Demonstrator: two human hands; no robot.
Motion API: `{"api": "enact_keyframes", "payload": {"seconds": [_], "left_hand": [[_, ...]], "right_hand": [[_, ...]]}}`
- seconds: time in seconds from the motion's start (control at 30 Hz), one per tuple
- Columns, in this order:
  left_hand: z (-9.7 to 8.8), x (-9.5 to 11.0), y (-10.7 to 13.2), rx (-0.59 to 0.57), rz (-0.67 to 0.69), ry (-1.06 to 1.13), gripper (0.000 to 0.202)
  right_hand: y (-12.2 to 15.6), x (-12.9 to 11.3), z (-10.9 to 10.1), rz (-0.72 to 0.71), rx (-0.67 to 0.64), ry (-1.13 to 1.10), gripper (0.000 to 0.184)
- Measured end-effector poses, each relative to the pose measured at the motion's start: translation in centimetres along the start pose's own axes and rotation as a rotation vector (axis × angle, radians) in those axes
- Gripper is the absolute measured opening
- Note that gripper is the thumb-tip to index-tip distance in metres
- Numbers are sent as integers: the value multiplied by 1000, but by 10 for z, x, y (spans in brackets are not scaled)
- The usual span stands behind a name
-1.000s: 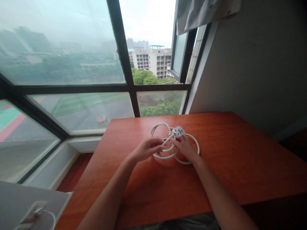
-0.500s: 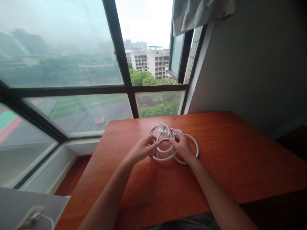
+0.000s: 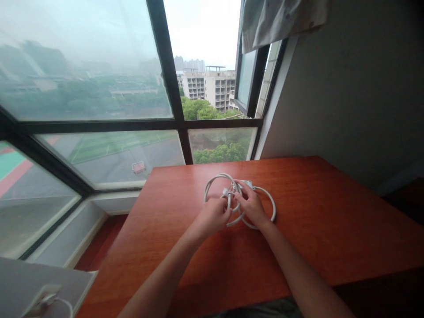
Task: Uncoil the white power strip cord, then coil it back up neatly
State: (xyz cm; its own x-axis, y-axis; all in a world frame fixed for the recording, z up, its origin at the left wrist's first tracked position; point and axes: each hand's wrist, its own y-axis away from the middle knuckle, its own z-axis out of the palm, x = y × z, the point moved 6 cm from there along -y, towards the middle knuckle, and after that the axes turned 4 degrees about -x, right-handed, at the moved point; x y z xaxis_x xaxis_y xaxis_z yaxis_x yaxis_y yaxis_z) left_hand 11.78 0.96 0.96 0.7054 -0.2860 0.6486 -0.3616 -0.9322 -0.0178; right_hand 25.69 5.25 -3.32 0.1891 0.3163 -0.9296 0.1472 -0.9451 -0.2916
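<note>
A white power cord lies in loose loops on the red-brown wooden table, near its middle. Its white plug rests at the far side of the loops. My left hand is closed around a strand of the cord at the coil's left. My right hand pinches the cord close beside it, fingers bent over the loops. The two hands almost touch above the coil.
Large windows with dark frames stand beyond the table's far and left edges. A grey wall runs along the right. Cloth hangs at the top. At the lower left, a white charger sits on a grey surface.
My left hand has shifted right and nearer to my right hand. The cord's loops have been drawn in tighter, and the plug has turned from upright to lying behind the hands.
</note>
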Motion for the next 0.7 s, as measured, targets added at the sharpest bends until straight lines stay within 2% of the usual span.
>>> {"api": "enact_keyframes", "payload": {"seconds": [0.1, 0.3, 0.43, 0.53, 0.63, 0.7], "left_hand": [[2, -4, -1, -4, -48, -59, 16], [-4, -13, -13, 133, -154, -270, 23], [-4, -27, -23, 179, -242, -449, 34], [-2, -38, -26, 168, -299, -545, 40], [-5, -37, -24, 172, -238, -563, 41], [-14, -35, -20, 224, -182, -543, 40]], "right_hand": [[0, -1, 1, -13, -10, 1, 45], [2, -16, 3, -53, -73, 38, 45], [6, -24, 9, -96, -146, 14, 44], [9, -27, 12, -122, -184, 37, 44], [9, -27, 10, -109, -164, 94, 44], [7, -25, 6, -83, -131, 122, 44]]}}
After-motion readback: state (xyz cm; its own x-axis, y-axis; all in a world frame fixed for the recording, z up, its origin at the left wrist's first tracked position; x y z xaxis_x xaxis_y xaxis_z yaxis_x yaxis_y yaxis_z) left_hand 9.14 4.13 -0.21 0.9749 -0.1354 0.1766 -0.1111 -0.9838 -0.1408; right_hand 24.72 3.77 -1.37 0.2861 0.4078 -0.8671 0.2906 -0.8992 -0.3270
